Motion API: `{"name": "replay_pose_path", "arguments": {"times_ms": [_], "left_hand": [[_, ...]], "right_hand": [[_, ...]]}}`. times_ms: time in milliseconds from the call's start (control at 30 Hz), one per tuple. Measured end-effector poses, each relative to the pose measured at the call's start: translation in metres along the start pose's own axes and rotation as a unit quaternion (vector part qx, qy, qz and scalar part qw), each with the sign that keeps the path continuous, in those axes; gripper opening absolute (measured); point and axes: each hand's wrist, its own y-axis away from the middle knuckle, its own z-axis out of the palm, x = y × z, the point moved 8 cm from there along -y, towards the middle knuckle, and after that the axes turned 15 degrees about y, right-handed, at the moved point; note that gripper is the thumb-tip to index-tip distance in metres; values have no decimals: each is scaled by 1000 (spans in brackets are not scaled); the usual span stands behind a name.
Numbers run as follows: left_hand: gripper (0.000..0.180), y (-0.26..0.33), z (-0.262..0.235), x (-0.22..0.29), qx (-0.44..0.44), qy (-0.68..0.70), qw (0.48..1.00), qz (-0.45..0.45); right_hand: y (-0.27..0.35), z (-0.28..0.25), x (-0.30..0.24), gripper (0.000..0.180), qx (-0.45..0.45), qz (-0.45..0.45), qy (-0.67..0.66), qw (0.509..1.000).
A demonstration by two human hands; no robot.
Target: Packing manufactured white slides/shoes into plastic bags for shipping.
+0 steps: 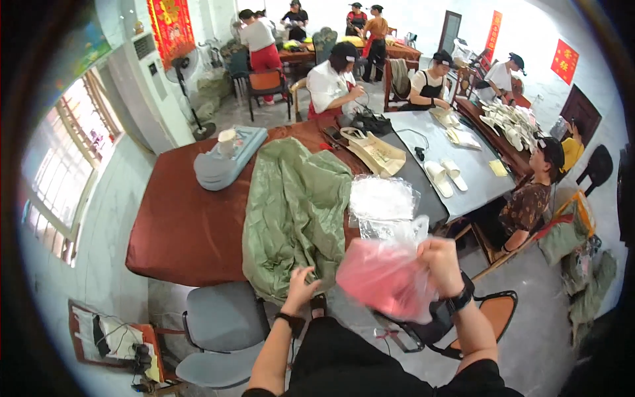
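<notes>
Right hand (440, 264) pinched shut on top edge of clear plastic bag (387, 274) with pink contents, bag hanging left and below grip. Looks light, limp, slippery; best held at bunched mouth. Left hand (299, 288) fingers spread, holding nothing, at hem of green sack (294, 212). Beyond grip: stack of clear bags (382, 198), beige tote (377, 153). Red hangings (170, 26) on far wall.

Sack (296, 212) draped over table (185, 225), chair (221, 331) before it, bag (387, 274) right of sack.
</notes>
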Motion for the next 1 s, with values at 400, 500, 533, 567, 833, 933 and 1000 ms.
{"name": "replay_pose_path", "arguments": {"times_ms": [400, 500, 533, 567, 833, 933, 1000], "left_hand": [[86, -127, 68, -99, -194, 10, 942, -272], [91, -115, 58, -108, -187, 70, 940, -278], [93, -111, 58, -104, -195, 66, 937, -281], [94, -103, 52, -107, -171, 22, 948, -267], [89, -60, 34, -118, -115, 41, 908, -401], [84, -56, 36, -113, -102, 44, 887, -447], [80, -39, 33, -122, -70, 64, 902, -421]], "right_hand": [[-295, 19, 15, 11, 118, -92, 23, 988], [-343, 51, 83, 16, 124, -92, 215, 964], [-358, 50, 119, 16, 130, -95, 241, 957], [-367, 60, 147, 15, 124, -65, 214, 967], [-372, 107, 223, 12, 17, -126, 302, 945], [-389, 112, 220, 12, -52, -184, 421, 887], [-375, 147, 165, 11, -186, -197, 658, 702]]}}
